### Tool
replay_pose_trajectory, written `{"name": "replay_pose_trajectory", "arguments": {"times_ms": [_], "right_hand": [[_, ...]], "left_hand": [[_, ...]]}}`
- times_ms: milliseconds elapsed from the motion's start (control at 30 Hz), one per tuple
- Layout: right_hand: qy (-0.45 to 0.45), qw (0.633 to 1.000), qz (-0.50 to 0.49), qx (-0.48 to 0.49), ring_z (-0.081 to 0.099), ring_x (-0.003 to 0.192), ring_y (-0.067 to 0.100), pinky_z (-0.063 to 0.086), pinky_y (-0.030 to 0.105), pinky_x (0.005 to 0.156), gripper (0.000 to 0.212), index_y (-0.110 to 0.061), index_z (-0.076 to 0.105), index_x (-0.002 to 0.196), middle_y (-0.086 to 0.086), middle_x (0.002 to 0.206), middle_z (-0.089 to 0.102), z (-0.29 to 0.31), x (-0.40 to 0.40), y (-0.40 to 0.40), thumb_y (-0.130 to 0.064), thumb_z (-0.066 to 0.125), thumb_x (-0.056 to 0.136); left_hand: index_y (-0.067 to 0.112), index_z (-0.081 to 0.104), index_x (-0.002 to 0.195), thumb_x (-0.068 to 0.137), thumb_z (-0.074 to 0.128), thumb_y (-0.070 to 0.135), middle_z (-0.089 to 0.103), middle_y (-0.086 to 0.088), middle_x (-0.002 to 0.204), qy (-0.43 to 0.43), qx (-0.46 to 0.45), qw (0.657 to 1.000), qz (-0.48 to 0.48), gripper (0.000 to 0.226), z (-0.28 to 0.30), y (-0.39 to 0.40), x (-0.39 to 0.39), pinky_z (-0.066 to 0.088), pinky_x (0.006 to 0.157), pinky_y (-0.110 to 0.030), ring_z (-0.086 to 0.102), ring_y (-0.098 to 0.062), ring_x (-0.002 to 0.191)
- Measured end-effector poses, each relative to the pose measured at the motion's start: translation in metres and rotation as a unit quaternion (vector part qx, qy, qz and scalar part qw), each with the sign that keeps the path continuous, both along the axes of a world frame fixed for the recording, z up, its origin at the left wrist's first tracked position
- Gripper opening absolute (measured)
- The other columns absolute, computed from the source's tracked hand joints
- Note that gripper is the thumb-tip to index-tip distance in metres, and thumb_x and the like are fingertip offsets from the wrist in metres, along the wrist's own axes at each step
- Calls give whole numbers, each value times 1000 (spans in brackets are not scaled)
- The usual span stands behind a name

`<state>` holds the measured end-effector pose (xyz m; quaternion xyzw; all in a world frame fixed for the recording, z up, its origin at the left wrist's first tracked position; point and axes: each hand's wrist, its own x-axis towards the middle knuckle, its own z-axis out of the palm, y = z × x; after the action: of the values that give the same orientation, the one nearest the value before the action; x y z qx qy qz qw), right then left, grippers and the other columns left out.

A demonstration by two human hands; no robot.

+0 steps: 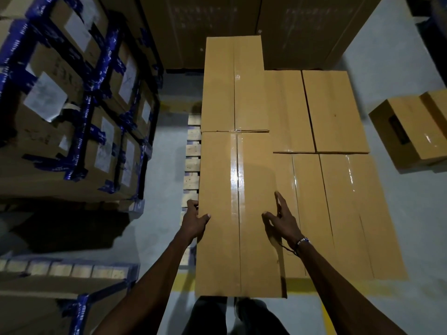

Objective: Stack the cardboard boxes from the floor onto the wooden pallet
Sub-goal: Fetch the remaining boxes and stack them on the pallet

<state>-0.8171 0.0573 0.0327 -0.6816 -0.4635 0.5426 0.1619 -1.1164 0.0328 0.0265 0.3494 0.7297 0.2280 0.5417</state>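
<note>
Both forearms are extended forward and downward from the bottom of the view toward the near cardboard box [238, 213], which is taken here as the landmark. The left hand [194, 222] is held at this box's left edge, the right hand [281, 221] over its top near the right edge, and a beaded bracelet [302, 241] is worn on the right wrist.

To the left of the near box, stacks of cartons bound with blue tape [72, 105] are seen on a grey floor [159, 228], and a second such stack is seen lower left. Directly against the box's left side, the slat ends of the wooden pallet [192, 151] are exposed. The near box is laid on the upper layer, end to end with a far box [233, 83] behind it. To its right, a lower layer of four boxes [338, 165] is laid on the pallet. Further right, a loose box [408, 131] is seen on the floor. Tall dark cartons [290, 32] are stacked behind. Yellow floor lines [326, 317] are visible near the box's front end.

The left fingers are curled round the box's left edge, with the thumb pressed on top. The right fingers are spread and nearly straight, with the tips laid on the box's top.
</note>
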Motion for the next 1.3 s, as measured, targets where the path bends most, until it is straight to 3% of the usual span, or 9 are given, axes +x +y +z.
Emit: {"name": "replay_pose_trajectory", "arguments": {"times_ms": [100, 167, 267, 400, 467, 633, 833, 1033, 1300], "right_hand": [[-6, 999, -40, -32, 32, 149, 40, 36, 56, 114, 97, -34, 1, 164, 12, 167, 26, -3, -1, 0, -27, 70, 97], [-14, 998, -42, -34, 41, 144, 38, 39, 52, 112, 88, -27, 10, 164, 10, 162, 37, -5, -2, -2, -25, 69, 98], [-4, 999, -25, -23, 48, 131, 22, 39, 41, 107, 69, -22, 26, 160, 3, 152, 48, -4, -4, -6, -22, 63, 101], [30, 999, -27, -30, 47, 133, 22, 39, 40, 105, 74, -29, 21, 161, -10, 143, 48, 0, -6, -14, -24, 64, 101], [31, 999, -22, -22, 48, 136, 27, 42, 45, 109, 76, -32, 20, 162, -6, 149, 49, 0, -6, -18, -25, 65, 100], [20, 1000, -14, -12, 31, 149, 30, 32, 50, 117, 83, -31, 10, 164, -1, 167, 27, 6, -9, -25, -26, 64, 101], [30, 999, -24, -7, 33, 148, 29, 33, 43, 114, 82, -27, 11, 165, 0, 165, 30, 8, -2, -31, -19, 62, 102], [28, 999, -28, -7, 43, 141, 29, 40, 50, 112, 82, -34, 15, 164, -1, 159, 41, 6, 4, -31, -24, 65, 100], [2, 1000, -2, 4, 38, 147, 30, 35, 50, 116, 81, -31, 9, 164, 1, 164, 35, -5, 6, -27, -25, 61, 103]], "left_hand": [[9, 36, 133, 101, 68, 15, 58, -9, 128, 8, -2, 1000, -14, 45, -2, 2, -2, 47, 91, -33, 58, -24, 111], [8, 36, 135, 101, 67, 15, 58, -10, 130, 15, -1, 1000, -23, 47, -2, 2, -3, 47, 93, -34, 58, -25, 113], [7, 36, 141, 100, 69, 17, 58, -14, 139, 23, 10, 999, -21, 54, -2, -2, -2, 45, 96, -32, 58, -26, 117], [14, 31, 154, 100, 69, 19, 53, -12, 150, 16, 26, 999, -17, 66, -5, -17, -2, 42, 97, -29, 54, -22, 123], [18, 28, 157, 101, 68, 19, 51, -9, 152, 12, 31, 999, -17, 69, -8, -22, -3, 41, 98, -29, 51, -19, 122], [20, 25, 158, 103, 65, 19, 48, -11, 155, 8, 30, 999, -19, 68, -11, -24, -7, 42, 104, -36, 51, -29, 133], [21, 26, 158, 103, 65, 19, 50, -9, 152, -1, 34, 999, -18, 67, -9, -27, 0, 42, 100, -32, 49, -17, 122], [22, 26, 158, 102, 66, 20, 50, -9, 152, 0, 31, 999, -23, 68, -16, -23, 1, 42, 101, -34, 52, -25, 128], [22, 24, 159, 102, 66, 19, 50, -10, 152, -3, 26, 999, -19, 70, -25, -20, 2, 43, 102, -36, 52, -27, 130]]}}
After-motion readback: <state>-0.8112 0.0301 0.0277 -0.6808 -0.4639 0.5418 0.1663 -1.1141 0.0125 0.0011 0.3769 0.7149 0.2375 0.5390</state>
